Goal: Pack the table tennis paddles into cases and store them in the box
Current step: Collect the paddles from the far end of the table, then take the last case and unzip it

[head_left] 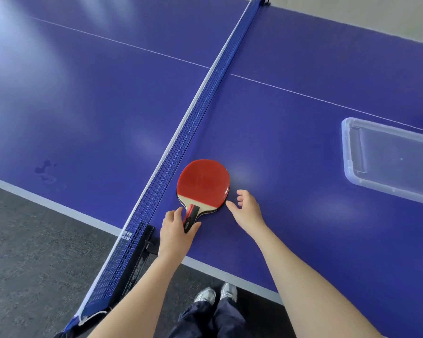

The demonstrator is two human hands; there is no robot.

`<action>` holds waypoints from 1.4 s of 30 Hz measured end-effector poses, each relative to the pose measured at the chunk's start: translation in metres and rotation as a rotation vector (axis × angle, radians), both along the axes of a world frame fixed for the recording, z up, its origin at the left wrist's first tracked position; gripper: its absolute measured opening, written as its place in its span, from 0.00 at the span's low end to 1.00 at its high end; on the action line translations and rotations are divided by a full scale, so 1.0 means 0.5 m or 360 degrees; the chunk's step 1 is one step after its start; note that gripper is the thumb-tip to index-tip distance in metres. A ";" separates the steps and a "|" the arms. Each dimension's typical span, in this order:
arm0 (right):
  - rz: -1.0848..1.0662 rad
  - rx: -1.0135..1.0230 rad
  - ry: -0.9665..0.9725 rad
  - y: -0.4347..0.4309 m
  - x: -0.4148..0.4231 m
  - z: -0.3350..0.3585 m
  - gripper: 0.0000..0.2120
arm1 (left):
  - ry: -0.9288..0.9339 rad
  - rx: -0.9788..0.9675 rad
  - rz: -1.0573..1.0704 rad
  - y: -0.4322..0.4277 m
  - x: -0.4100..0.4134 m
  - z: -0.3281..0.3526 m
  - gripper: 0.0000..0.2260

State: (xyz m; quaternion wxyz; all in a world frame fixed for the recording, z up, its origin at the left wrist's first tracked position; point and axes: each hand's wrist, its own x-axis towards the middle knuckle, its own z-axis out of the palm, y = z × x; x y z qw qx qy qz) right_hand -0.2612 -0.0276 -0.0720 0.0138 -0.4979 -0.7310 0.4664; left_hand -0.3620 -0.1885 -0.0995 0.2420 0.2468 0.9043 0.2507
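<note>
One clear box, well right of the red paddle

Paddle look: A round-bladed wooden table tennis paddle faced in red rubber is seen, with a pale wood neck and a short black-and-red handle.
Paddle pose: It is laid flat, red face up, with the blade pointed far and the handle near.
Paddle place: It is set on the blue table tennis table, just right of the blue net, by the near edge.
Paddle state: The handle is gripped by the left hand.
Beneath the paddle: A dark rim and a red sliver are shown under its right edge; whether a second paddle is stacked there cannot be told.
Box look: A clear rectangular plastic box with rounded corners is seen, open-topped.
Box place: It is stood upright at the right, well apart from the paddle, and partly cut off by the right edge.
</note>
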 end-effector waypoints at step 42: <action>-0.0426 0.0507 -0.0833 0.044 0.905 0.200 0.27 | 0.0735 -0.0284 -0.2105 0.406 0.662 0.247 0.27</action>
